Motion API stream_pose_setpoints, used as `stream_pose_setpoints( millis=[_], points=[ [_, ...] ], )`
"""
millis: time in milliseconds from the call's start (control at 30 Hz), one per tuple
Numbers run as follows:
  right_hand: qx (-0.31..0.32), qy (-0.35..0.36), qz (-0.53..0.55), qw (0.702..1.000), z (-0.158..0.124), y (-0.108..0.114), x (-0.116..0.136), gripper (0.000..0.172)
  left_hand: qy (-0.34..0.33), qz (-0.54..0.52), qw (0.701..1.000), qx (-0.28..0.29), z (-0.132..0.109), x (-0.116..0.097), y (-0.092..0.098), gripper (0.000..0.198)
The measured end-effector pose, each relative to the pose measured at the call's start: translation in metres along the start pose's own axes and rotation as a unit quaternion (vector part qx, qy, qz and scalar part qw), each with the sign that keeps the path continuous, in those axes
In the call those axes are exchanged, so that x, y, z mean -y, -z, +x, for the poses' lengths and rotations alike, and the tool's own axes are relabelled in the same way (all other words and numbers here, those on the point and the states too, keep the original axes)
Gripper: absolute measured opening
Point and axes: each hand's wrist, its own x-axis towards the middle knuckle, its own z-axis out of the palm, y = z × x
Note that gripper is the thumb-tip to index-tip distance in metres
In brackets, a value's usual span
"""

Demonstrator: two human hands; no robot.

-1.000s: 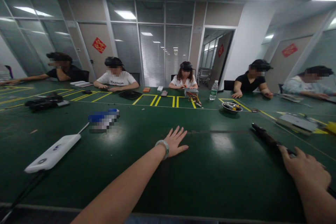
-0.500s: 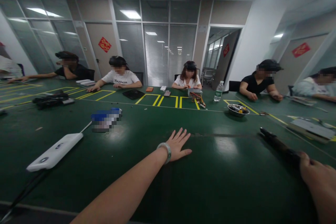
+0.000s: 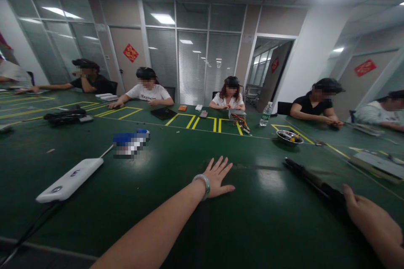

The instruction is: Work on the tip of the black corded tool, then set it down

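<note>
My left hand (image 3: 218,178) lies palm down on the green table, fingers spread, with nothing in it. A pale green bangle (image 3: 205,185) circles its wrist. At the right, my right hand (image 3: 368,214) is closed around the near end of a long, dark, rod-like object (image 3: 311,180). That object slants away to the upper left, its narrow tip towards the middle of the table. Its exact kind is unclear. Over to the left lies a white power bank (image 3: 71,180), its white cable leading to a blurred-out blue and white item (image 3: 131,142).
Beyond my hands stand a metal bowl (image 3: 279,139) of small items and a water bottle (image 3: 265,114). A grey box with coloured wires (image 3: 241,122) sits before a person opposite. Black cables (image 3: 65,116) lie far left; flat boxes (image 3: 377,164) lie right. Several people sit around the table.
My right hand has moved left with the dark rod-like object, bringing its tip nearer my left hand. The left hand stays flat on the table. The view has shifted slightly.
</note>
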Motion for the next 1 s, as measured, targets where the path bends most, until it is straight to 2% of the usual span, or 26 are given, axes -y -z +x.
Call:
stream_pose_setpoints(
  millis=[100, 300, 400, 467, 567, 667, 733, 833, 900, 1000],
  points=[
    [0.087, 0.068, -0.024, 0.994, -0.04, -0.004, 0.073, 0.066, 0.003, -0.003, 1.0, -0.013, -0.002, 0.001, 0.0, 0.09],
    [0.141, 0.248, 0.01, 0.958, -0.138, -0.024, 0.242, 0.069, 0.023, 0.026, 0.997, -0.067, -0.01, -0.008, 0.003, 0.096],
    [0.135, 0.34, 0.057, 0.929, -0.18, -0.042, 0.304, 0.062, -0.007, 0.055, 0.993, -0.109, -0.013, -0.014, 0.005, 0.083],
    [0.131, 0.392, 0.109, 0.904, -0.199, -0.052, 0.331, 0.058, 0.019, 0.058, 0.99, -0.127, -0.014, -0.015, 0.004, 0.084],
    [0.154, 0.434, 0.155, 0.874, -0.212, -0.056, 0.346, 0.057, 0.061, 0.057, 0.987, -0.14, -0.011, -0.011, 0.003, 0.074],
    [0.173, 0.457, 0.134, 0.862, -0.211, -0.048, 0.33, 0.051, 0.052, 0.062, 0.987, -0.14, -0.007, -0.006, 0.003, 0.061],
    [0.185, 0.455, 0.097, 0.865, -0.205, -0.039, 0.308, 0.049, 0.045, 0.065, 0.986, -0.148, -0.003, -0.005, 0.003, 0.054],
    [0.207, 0.438, 0.034, 0.874, -0.192, -0.023, 0.276, 0.055, 0.045, 0.065, 0.982, -0.174, 0.003, -0.006, 0.003, 0.045],
    [0.216, 0.42, 0.005, 0.881, -0.184, -0.013, 0.265, 0.043, 0.042, 0.06, 0.981, -0.181, 0.006, -0.007, 0.003, 0.04],
    [0.214, 0.394, -0.015, 0.893, -0.176, -0.003, 0.264, 0.028, 0.034, 0.051, 0.985, -0.162, 0.009, -0.006, 0.005, 0.039]
  ],
)
